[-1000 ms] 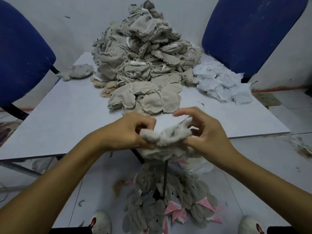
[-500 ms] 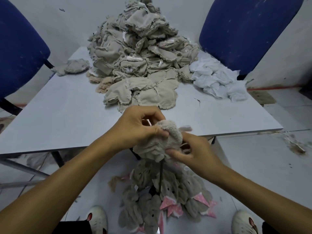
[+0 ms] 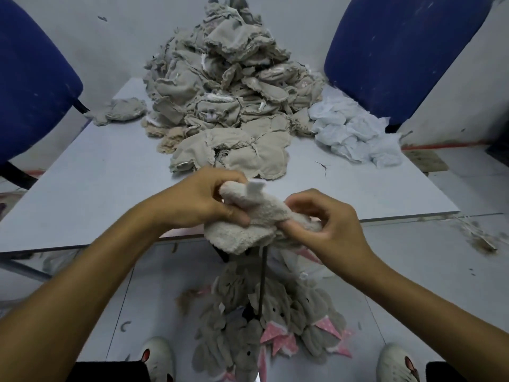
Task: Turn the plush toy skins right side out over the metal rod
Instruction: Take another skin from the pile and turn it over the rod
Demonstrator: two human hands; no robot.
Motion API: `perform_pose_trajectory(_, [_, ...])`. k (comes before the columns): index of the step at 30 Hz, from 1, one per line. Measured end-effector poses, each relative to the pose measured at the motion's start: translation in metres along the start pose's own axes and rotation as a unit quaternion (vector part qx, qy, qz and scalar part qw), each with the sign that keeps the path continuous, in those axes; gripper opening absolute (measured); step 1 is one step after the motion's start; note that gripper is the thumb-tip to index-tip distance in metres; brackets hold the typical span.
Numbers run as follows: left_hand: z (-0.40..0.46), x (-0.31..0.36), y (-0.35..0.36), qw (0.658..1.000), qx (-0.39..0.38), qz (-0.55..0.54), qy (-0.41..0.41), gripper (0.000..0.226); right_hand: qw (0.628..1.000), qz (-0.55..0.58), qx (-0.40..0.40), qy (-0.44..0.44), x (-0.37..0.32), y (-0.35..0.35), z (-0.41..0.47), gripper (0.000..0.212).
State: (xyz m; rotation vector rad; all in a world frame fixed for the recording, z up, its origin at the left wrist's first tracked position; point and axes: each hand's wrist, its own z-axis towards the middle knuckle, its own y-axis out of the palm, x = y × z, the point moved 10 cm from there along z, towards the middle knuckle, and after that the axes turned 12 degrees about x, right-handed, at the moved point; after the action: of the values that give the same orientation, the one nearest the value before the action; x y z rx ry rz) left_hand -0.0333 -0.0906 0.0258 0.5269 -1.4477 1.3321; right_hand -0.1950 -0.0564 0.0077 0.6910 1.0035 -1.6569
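A fuzzy grey plush skin (image 3: 248, 221) sits over the top of a thin dark metal rod (image 3: 263, 279) that stands upright from the floor in front of the table. My left hand (image 3: 198, 202) grips the skin's left side with thumb and curled fingers. On the skin's right end, my right hand (image 3: 327, 224) pinches the fabric, one finger tucked under it. A small white tag sticks up from the skin. The rod's upper end is hidden inside the skin.
A tall heap of beige inside-out skins (image 3: 228, 86) and a smaller white pile (image 3: 355, 133) lie on the grey table (image 3: 91, 183). Turned grey toys with pink bows (image 3: 264, 329) lie on the floor around the rod. Blue chairs (image 3: 399, 51) flank the table. My shoes (image 3: 157, 357) sit below.
The skin has been pulled further down over the rod and spread wider. My right hand shifted from under the skin to its right end, and my left hand regripped the left side.
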Motion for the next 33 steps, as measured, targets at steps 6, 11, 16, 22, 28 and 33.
perform_pose_trajectory(6, [-0.007,-0.012,0.023,0.989,-0.088,0.122,0.015,0.028,0.998,-0.034,0.018,-0.056,-0.021,0.004,0.004,0.021])
perform_pose_trajectory(11, [-0.007,-0.024,0.040,0.956,-0.093,0.276,0.021,0.029,0.988,-0.132,-0.031,-0.079,-0.016,0.013,-0.003,0.021])
perform_pose_trajectory(16, [-0.002,-0.038,0.054,0.865,-0.077,0.494,0.027,0.035,0.972,-0.210,-0.070,-0.080,-0.007,0.024,-0.010,0.021])
perform_pose_trajectory(22, [-0.005,-0.016,0.026,0.987,-0.046,0.154,-0.017,0.014,0.985,-0.125,0.017,-0.115,-0.026,-0.002,0.009,0.021])
perform_pose_trajectory(28, [-0.011,-0.049,0.030,0.910,-0.178,0.370,-0.053,0.035,0.961,-0.189,-0.155,-0.130,-0.010,0.052,-0.006,0.033])
perform_pose_trajectory(33, [0.005,-0.011,-0.011,0.995,-0.036,0.083,-0.052,0.009,0.993,-0.021,-0.110,0.024,-0.011,0.016,0.038,0.014])
